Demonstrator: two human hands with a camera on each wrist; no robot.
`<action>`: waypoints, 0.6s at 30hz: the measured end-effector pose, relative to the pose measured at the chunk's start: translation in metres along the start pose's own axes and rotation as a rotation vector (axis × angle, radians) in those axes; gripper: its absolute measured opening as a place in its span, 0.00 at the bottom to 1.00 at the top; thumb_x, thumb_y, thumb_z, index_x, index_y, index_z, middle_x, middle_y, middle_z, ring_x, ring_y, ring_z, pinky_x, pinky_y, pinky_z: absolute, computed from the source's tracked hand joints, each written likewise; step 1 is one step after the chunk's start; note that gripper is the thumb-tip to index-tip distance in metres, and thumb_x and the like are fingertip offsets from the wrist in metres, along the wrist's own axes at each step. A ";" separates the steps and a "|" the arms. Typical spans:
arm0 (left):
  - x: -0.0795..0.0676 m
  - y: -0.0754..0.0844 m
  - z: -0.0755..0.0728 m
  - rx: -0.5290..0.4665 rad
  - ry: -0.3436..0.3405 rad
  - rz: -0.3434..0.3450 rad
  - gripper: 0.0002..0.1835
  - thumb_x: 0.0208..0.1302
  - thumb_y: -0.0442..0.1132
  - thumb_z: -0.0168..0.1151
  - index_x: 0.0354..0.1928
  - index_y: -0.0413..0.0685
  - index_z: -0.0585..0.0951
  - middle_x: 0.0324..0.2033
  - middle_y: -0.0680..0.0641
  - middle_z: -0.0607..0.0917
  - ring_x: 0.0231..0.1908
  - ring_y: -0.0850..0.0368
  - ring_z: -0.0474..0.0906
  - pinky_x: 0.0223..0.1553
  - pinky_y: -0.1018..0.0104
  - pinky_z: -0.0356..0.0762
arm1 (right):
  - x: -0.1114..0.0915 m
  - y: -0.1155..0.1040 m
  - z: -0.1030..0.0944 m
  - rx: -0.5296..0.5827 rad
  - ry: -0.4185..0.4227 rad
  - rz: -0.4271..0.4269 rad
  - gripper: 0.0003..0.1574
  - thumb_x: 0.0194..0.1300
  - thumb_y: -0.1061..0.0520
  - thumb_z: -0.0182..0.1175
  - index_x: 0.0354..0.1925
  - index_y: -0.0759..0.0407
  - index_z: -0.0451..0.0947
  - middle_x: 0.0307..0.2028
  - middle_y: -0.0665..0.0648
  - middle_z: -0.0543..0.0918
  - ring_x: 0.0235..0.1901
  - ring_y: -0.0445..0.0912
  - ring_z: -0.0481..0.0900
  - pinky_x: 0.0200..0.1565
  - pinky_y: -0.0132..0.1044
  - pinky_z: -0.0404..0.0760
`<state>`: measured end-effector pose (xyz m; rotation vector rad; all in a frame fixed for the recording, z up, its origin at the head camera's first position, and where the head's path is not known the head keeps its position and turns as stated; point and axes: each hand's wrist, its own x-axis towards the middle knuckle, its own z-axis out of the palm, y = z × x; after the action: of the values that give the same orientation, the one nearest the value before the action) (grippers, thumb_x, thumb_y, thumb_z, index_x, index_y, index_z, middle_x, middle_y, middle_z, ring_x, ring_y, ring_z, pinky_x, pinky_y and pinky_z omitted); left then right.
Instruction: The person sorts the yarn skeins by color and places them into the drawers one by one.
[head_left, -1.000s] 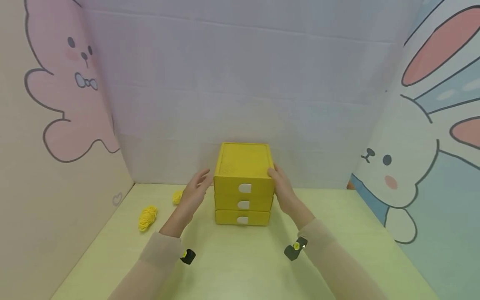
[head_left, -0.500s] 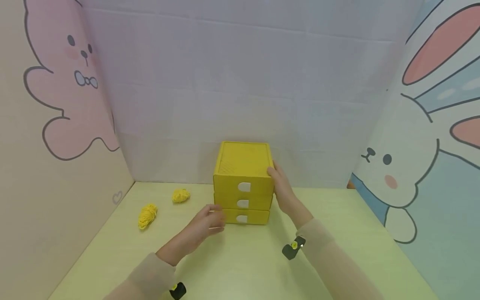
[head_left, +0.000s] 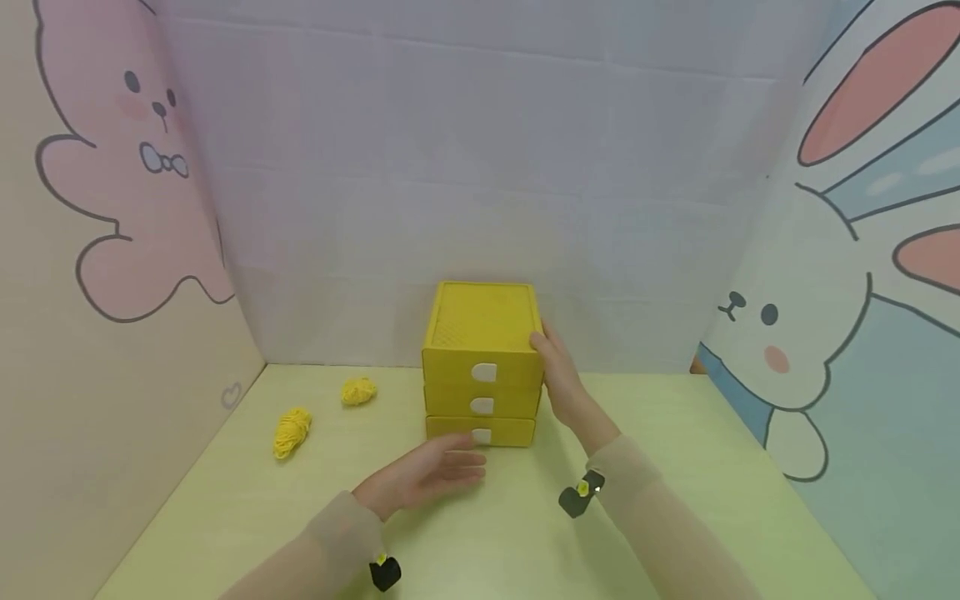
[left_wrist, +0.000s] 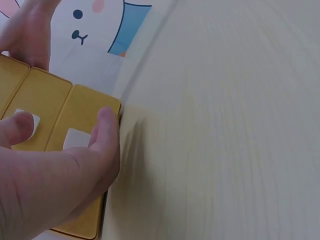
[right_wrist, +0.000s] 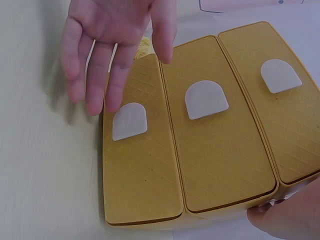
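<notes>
A yellow drawer box [head_left: 487, 321] with three stacked drawers stands at the back middle of the table. Each drawer front carries a white rounded tab. My left hand [head_left: 429, 473] reaches in front of the bottom drawer [head_left: 506, 433], palm turned toward the box and fingers extended. In the right wrist view its fingertips lie close to the lowest white tab [right_wrist: 130, 122], with nothing held. On the box's right side my right hand [head_left: 566, 383] holds the upper part, thumb over the top edge and fingers along the side wall.
Two yellow yarn bundles lie left of the box: a longer one [head_left: 291, 433] nearer and a small one [head_left: 358, 392] farther back. A pale cloth wall [head_left: 360, 275] rises behind the box. Printed side walls [head_left: 795, 367] flank the table.
My left hand has left the box's upper left side, dropped down and moved right to the front of the bottom drawer. My right hand keeps its place on the box.
</notes>
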<state>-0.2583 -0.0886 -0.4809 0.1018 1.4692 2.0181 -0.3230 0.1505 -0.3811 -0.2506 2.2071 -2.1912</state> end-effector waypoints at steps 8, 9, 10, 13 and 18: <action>0.015 -0.005 0.001 -0.071 0.002 0.009 0.34 0.74 0.47 0.52 0.69 0.27 0.58 0.63 0.26 0.68 0.62 0.34 0.70 0.64 0.48 0.69 | 0.003 0.000 -0.002 0.002 0.004 0.010 0.38 0.75 0.38 0.42 0.77 0.34 0.43 0.76 0.43 0.46 0.75 0.47 0.43 0.72 0.56 0.48; 0.017 -0.006 0.001 -0.080 0.009 0.007 0.34 0.74 0.47 0.53 0.68 0.26 0.59 0.62 0.26 0.68 0.61 0.34 0.70 0.64 0.48 0.70 | 0.002 -0.001 -0.003 0.009 -0.003 0.012 0.38 0.75 0.38 0.42 0.77 0.34 0.42 0.76 0.43 0.45 0.75 0.47 0.43 0.72 0.56 0.48; 0.019 -0.006 0.002 -0.094 0.016 0.001 0.34 0.74 0.47 0.53 0.68 0.25 0.59 0.62 0.26 0.69 0.61 0.34 0.70 0.63 0.48 0.70 | 0.002 -0.002 -0.003 0.017 -0.010 0.011 0.38 0.76 0.39 0.42 0.77 0.35 0.42 0.76 0.44 0.45 0.75 0.47 0.43 0.72 0.55 0.48; 0.025 -0.007 0.005 -0.122 0.027 -0.017 0.34 0.74 0.47 0.53 0.67 0.24 0.59 0.61 0.26 0.70 0.61 0.34 0.71 0.63 0.49 0.71 | -0.003 -0.008 -0.003 0.028 -0.027 0.020 0.38 0.77 0.41 0.41 0.78 0.37 0.41 0.77 0.45 0.44 0.75 0.48 0.43 0.72 0.55 0.48; 0.034 -0.008 0.009 -0.146 0.034 -0.046 0.34 0.74 0.48 0.53 0.66 0.22 0.61 0.60 0.27 0.72 0.60 0.35 0.73 0.62 0.50 0.72 | -0.014 -0.023 0.001 0.011 -0.033 0.031 0.38 0.77 0.44 0.40 0.78 0.43 0.39 0.77 0.48 0.44 0.75 0.49 0.42 0.72 0.55 0.48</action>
<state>-0.2781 -0.0621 -0.4950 -0.0275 1.3273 2.0913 -0.3066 0.1512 -0.3593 -0.2483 2.1668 -2.1670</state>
